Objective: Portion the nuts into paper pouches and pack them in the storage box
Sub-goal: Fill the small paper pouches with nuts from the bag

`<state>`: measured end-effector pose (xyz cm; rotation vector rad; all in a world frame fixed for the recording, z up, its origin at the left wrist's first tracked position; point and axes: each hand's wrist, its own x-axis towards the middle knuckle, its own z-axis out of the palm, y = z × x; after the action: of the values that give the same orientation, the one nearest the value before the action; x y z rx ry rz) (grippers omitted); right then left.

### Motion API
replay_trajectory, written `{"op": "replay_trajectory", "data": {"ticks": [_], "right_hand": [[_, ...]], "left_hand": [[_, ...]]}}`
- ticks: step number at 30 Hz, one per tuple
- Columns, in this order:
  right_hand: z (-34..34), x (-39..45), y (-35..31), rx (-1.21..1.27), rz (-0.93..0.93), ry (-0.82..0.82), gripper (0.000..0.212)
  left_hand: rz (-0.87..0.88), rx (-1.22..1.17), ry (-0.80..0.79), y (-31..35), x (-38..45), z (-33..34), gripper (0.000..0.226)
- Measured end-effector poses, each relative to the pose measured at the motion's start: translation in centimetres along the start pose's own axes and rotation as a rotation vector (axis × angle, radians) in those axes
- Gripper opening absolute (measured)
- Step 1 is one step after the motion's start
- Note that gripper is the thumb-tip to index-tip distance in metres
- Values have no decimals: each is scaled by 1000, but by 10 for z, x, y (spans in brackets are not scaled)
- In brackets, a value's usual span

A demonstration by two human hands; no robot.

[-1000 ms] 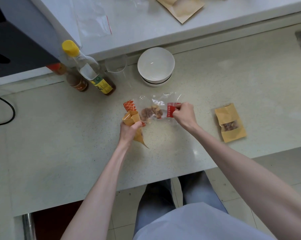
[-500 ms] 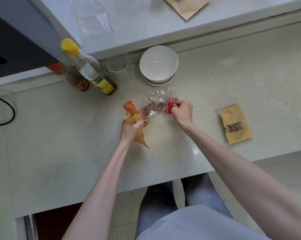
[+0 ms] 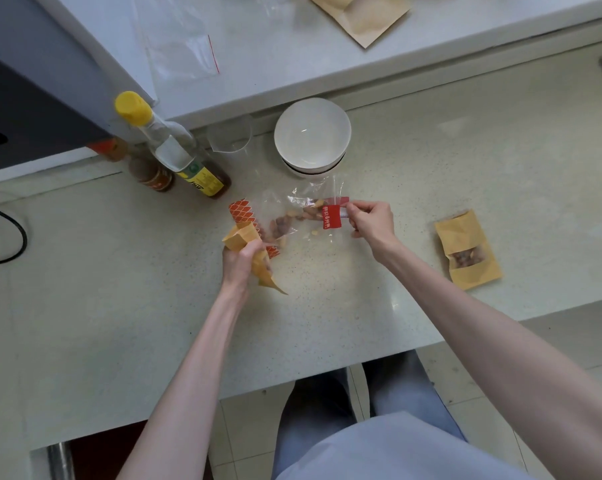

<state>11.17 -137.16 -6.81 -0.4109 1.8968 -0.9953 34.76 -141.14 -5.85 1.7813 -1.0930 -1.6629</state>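
My left hand [image 3: 240, 263] grips an open brown paper pouch [image 3: 244, 237] just above the counter, its mouth turned up toward the bag. My right hand [image 3: 371, 220] pinches the far end of a clear plastic nut bag [image 3: 303, 211] with red printed ends, holding it stretched across toward the pouch. Nuts [image 3: 285, 221] lie inside the bag near the pouch's mouth. A filled brown pouch with a window [image 3: 467, 249] lies flat on the counter to the right. No storage box is in view.
A white bowl [image 3: 312, 133] and a clear cup [image 3: 228, 135] stand behind the bag. Two sauce bottles [image 3: 175, 150] stand at the back left. On the raised ledge lie an empty brown pouch [image 3: 360, 13] and a clear zip bag [image 3: 181, 46]. A black cable [image 3: 12, 233] runs at far left.
My right hand has lifted the bag's end and pulled it a little to the right, and the nuts have spread along the bag toward the pouch. My left hand stays with the pouch.
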Motion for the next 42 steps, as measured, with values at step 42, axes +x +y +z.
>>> {"op": "replay_trajectory", "data": {"ticks": [42], "right_hand": [[-104, -118, -145, -113, -288, -79, 16]], "left_hand": [[731, 547, 37, 111, -74, 44, 48]]}}
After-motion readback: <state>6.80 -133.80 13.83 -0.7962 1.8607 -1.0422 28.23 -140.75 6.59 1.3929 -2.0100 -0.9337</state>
